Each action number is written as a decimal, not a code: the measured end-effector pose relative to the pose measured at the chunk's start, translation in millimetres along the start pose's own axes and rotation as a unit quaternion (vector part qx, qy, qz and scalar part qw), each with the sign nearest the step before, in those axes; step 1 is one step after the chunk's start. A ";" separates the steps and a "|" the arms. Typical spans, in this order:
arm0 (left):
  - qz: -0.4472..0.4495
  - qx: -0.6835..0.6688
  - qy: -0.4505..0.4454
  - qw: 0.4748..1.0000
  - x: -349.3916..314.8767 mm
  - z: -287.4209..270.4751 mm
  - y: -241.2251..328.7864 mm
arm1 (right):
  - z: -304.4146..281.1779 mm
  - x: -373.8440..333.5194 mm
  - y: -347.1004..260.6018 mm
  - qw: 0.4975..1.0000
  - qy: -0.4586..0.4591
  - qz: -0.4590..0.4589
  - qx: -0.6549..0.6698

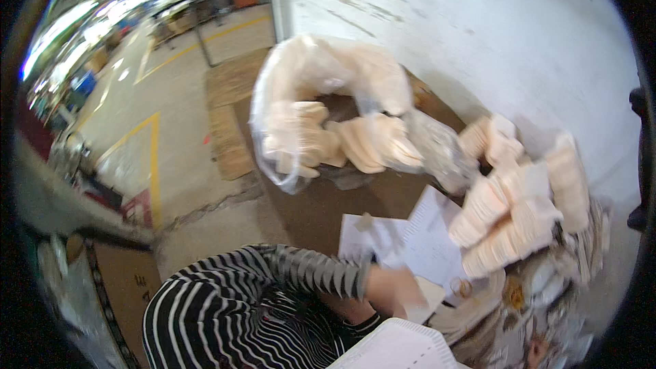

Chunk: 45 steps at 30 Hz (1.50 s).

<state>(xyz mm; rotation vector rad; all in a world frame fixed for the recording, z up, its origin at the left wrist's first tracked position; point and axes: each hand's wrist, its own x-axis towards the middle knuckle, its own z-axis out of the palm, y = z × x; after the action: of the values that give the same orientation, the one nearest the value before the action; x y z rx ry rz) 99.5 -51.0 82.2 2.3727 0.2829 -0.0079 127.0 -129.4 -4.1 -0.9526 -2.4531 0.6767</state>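
Observation:
My left hand, in a grey-and-black striped sleeve, reaches right over some white papers and is smeared by motion. Beside its fingertips is a flat cream-coloured piece; whether the hand holds it I cannot tell. Below the left forearm shows a patch of bare skin, apparently my right hand, its fingers hidden. A white sheet with a notched edge fills the bottom middle, close to the hands. White papers, one spiral-edged, lie just beyond the left hand.
A clear plastic bag of peach foam-like pads stands ahead on brown board. More stacked pads lie at right by the white wall. Crumpled plastic and layered scraps sit nearby. At left is a floor with yellow lines.

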 end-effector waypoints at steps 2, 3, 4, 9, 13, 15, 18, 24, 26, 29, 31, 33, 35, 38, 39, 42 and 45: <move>0.008 -0.009 0.016 1.000 12.6 17.6 15.9 | 7.5 13.0 -12.3 0.999 -0.022 -0.036 0.024; 0.022 -0.026 0.027 0.999 22.1 27.0 16.5 | 5.7 8.4 -6.4 0.999 -0.029 -0.031 0.022; 0.026 -0.040 0.034 0.998 25.0 37.2 15.2 | 7.6 5.7 -5.3 0.999 -0.036 -0.032 0.024; 0.044 -0.076 0.044 0.995 36.5 58.3 9.9 | 2.3 -7.2 8.4 1.000 -0.018 -0.004 0.020; 0.068 -0.112 0.044 0.990 43.3 70.4 9.9 | -6.1 -14.5 18.6 0.999 0.010 0.034 0.012; 0.087 -0.132 0.044 0.986 49.9 75.9 13.7 | -12.6 -21.2 23.5 0.998 0.029 0.055 0.003; 0.121 -0.175 0.032 0.977 53.2 93.5 18.6 | -23.4 -25.3 32.6 0.993 0.080 0.091 -0.001; 0.129 -0.282 -0.063 0.949 22.1 161.8 38.2 | -35.9 -27.5 56.8 0.974 0.173 0.147 -0.011; 0.142 -0.294 -0.123 0.937 8.0 186.3 48.7 | -38.9 -42.9 57.3 0.957 0.212 0.196 -0.029; 0.159 -0.296 -0.196 0.921 -12.0 210.9 60.5 | -38.5 -66.7 49.7 0.925 0.268 0.264 -0.049; 0.173 -0.292 -0.237 0.910 -22.2 216.5 65.1 | -38.9 -79.3 42.6 0.903 0.295 0.307 -0.057; 0.183 -0.293 -0.258 0.902 -31.0 220.0 67.4 | -35.9 -88.1 36.7 0.886 0.311 0.337 -0.062; 0.189 -0.295 -0.268 0.897 -34.6 220.7 66.7 | -36.5 -96.5 32.8 0.875 0.318 0.358 -0.063; 0.188 -0.298 -0.269 0.896 -37.5 218.2 64.2 | -35.1 -99.7 31.0 0.868 0.321 0.374 -0.058; 0.188 -0.298 -0.270 0.896 -36.7 217.5 62.6 | -35.6 -100.3 31.1 0.868 0.320 0.376 -0.057; 0.183 -0.302 -0.267 0.897 -36.2 215.9 60.6 | -36.2 -102.6 32.8 0.868 0.316 0.380 -0.054; 0.184 -0.306 -0.268 0.895 -36.5 214.6 59.1 | -37.9 -105.9 32.7 0.866 0.313 0.387 -0.052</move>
<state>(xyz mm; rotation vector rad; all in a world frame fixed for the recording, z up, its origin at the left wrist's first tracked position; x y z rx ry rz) 92.1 -245.8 -31.4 1.6725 -0.3837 -0.3396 235.5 -172.4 -14.5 -1.8823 -1.5015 0.3607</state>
